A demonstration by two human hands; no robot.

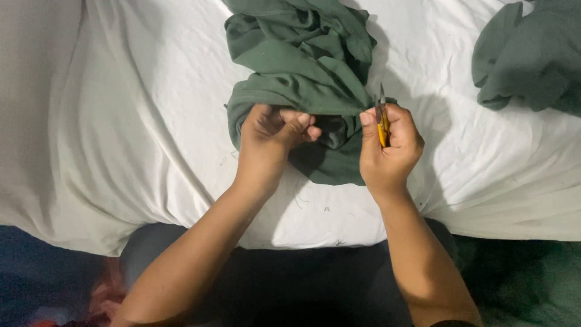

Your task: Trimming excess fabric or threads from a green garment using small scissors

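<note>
Looking down, we see our two bare hands at the edge of a soft green cloth point(302, 66) that lies bunched and wrinkly on a white sheet point(151, 121). The sheet is smooth in some spots and creased in others, with tiny bits of thread near us. Our left hand point(272, 133) is curled tight, pinching a folded edge of the green cloth. Our right hand point(388, 148) is closed around small yellow snips point(382, 118), thin and long, with grey metal blades. The snips stand up and down in our fist, tips pointing away from us, just touching the cloth edge. Another green cloth pile point(532, 54) sits far off on the right.
</note>
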